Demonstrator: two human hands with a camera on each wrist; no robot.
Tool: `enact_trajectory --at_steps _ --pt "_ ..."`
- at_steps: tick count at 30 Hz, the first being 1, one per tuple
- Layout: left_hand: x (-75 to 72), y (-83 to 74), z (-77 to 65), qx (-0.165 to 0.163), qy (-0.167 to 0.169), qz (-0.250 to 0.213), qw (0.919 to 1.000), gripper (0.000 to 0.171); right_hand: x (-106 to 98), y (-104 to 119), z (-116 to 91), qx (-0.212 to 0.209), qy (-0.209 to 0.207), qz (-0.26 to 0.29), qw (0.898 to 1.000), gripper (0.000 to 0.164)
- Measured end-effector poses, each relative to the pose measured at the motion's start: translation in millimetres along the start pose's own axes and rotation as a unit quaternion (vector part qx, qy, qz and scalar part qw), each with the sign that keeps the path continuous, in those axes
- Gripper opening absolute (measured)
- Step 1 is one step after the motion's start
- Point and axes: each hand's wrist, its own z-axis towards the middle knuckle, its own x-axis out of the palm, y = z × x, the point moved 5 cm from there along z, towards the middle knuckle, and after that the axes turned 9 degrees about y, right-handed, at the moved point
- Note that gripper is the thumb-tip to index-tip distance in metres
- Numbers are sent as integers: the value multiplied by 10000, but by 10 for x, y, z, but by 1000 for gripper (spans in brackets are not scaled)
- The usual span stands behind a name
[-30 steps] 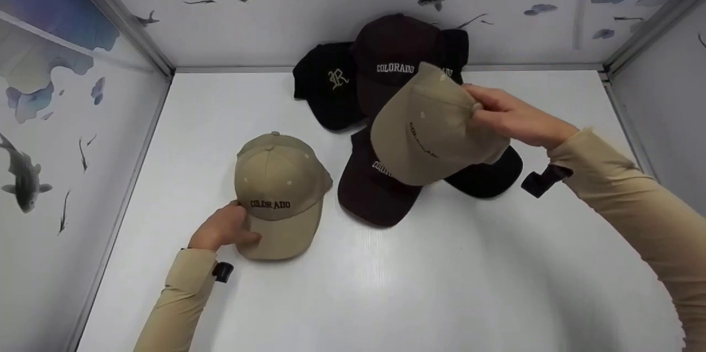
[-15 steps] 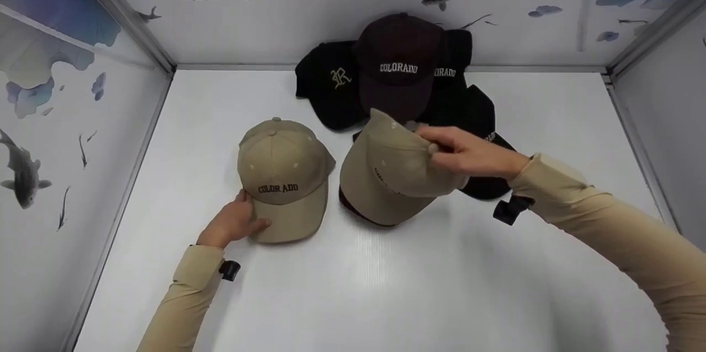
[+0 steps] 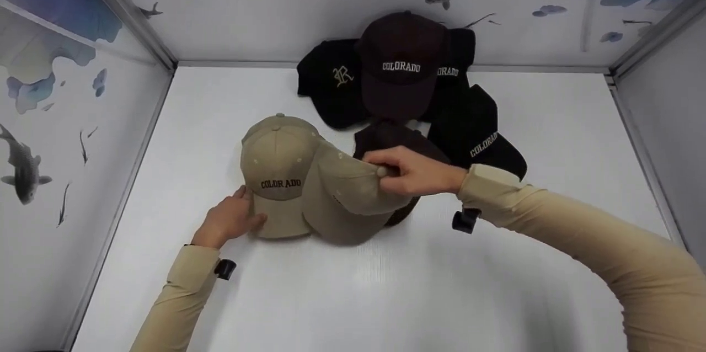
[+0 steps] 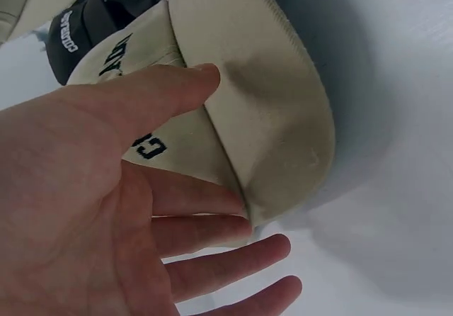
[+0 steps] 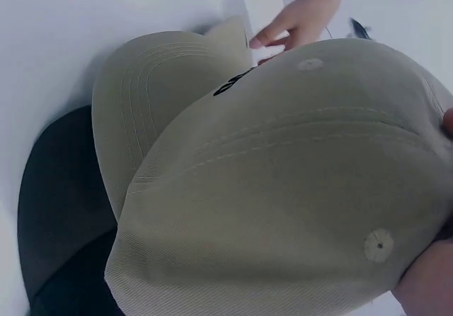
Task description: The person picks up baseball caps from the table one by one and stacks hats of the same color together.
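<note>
In the head view my right hand (image 3: 416, 172) pinches a beige baseball cap (image 3: 353, 186) by the top of its crown. The cap is tilted, its brim overlapping a second beige cap (image 3: 276, 161) marked COLORADO. Another beige cap (image 3: 280, 117) shows beneath that one, at its back. My left hand (image 3: 229, 218) is at the left side of this stack. In the left wrist view its fingers (image 4: 205, 270) are fairly straight along the cap's edge, with the thumb over the brim (image 4: 283, 117). The held cap's crown (image 5: 283, 181) fills most of the right wrist view.
A maroon cap (image 3: 405, 68) leans at the back wall between a black cap with a gold R (image 3: 333, 84) and another black cap (image 3: 460, 46). Nearer, a maroon cap (image 3: 419, 137) lies partly behind my right hand, beside a black COLORADO cap (image 3: 480, 126). Printed walls surround the white table (image 3: 386, 297).
My right hand has carried the beige cap leftward and toward me, off the dark caps to the beige stack. My left hand and the stack have shifted slightly away from me.
</note>
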Motion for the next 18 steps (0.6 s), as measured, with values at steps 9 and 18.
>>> enact_trajectory --at_steps 9,18 --pt "-122 -23 -260 220 -511 439 9975 62 261 85 423 -92 213 -68 9997 26" --pt "-46 32 -360 348 -481 438 9973 54 467 148 813 -258 804 57 9964 17"
